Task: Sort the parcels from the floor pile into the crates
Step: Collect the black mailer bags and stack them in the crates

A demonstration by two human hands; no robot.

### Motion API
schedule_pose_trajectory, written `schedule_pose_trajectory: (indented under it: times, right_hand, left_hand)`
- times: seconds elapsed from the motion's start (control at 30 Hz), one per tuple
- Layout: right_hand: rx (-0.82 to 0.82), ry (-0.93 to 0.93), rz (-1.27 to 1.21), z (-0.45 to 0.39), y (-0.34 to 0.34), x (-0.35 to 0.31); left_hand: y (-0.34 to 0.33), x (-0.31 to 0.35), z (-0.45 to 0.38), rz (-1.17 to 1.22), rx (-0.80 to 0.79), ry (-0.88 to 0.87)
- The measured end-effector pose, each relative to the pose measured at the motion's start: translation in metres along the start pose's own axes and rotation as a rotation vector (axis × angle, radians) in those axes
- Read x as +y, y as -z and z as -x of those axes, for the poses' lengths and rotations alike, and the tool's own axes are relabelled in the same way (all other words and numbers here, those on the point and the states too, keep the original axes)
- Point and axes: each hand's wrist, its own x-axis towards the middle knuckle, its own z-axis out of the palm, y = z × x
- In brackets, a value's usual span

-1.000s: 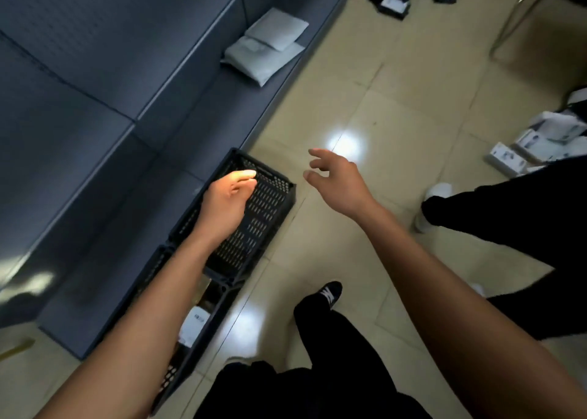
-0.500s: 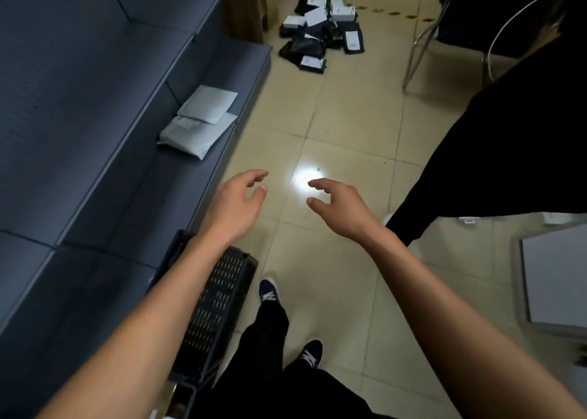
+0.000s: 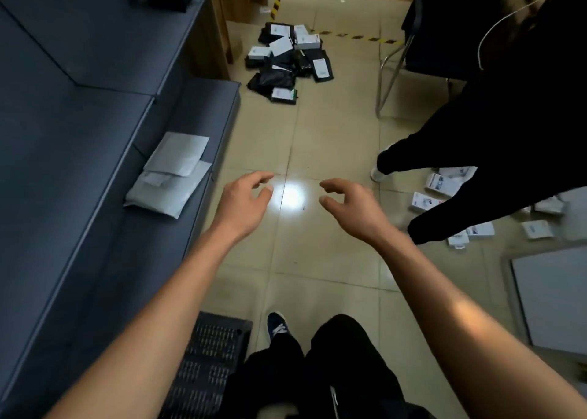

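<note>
A pile of parcels (image 3: pixel 287 58), black bags and white boxes with labels, lies on the tiled floor far ahead near a wooden post. My left hand (image 3: pixel 244 204) and my right hand (image 3: pixel 351 207) hover side by side over the bare floor, both empty, fingers loosely curled. The black slatted crate (image 3: pixel 211 355) sits at the bottom of the view beside my legs, far behind both hands.
A dark blue sofa (image 3: pixel 79 126) fills the left, with two grey padded mailers (image 3: pixel 173 177) on its seat. Another person in black (image 3: pixel 495 139) stands at right among several small white boxes (image 3: pixel 443 185). A metal chair (image 3: pixel 397 66) stands behind them. A grey board (image 3: pixel 552 294) lies lower right.
The view has swung up and forward from the crate towards the floor pile. My left hand has left the crate rim, and both hands now reach out ahead, empty.
</note>
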Motion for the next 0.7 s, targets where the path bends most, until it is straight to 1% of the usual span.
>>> schedule_pose_trajectory:
  times: [0.13, 0.3, 0.43, 0.57, 0.7]
  right_hand:
    - [0.015, -0.018, -0.029, -0.054, 0.016, -0.006]
    - [0.018, -0.013, -0.044, -0.131, 0.037, 0.000]
    - [0.069, 0.001, -0.086, -0.199, 0.064, 0.007]
    - [0.048, -0.030, -0.098, -0.265, 0.089, 0.024]
    - [0.015, -0.039, -0.086, -0.323, 0.106, 0.030]
  left_hand:
    - [0.003, 0.019, -0.056, -0.009, -0.036, -0.038]
    - [-0.008, 0.031, -0.132, -0.022, -0.067, -0.059]
    - [-0.025, 0.044, -0.202, -0.103, -0.088, -0.085]
    - [-0.036, 0.061, -0.266, -0.128, -0.084, -0.070]
    - [-0.039, 0.068, -0.323, -0.102, -0.067, -0.038]
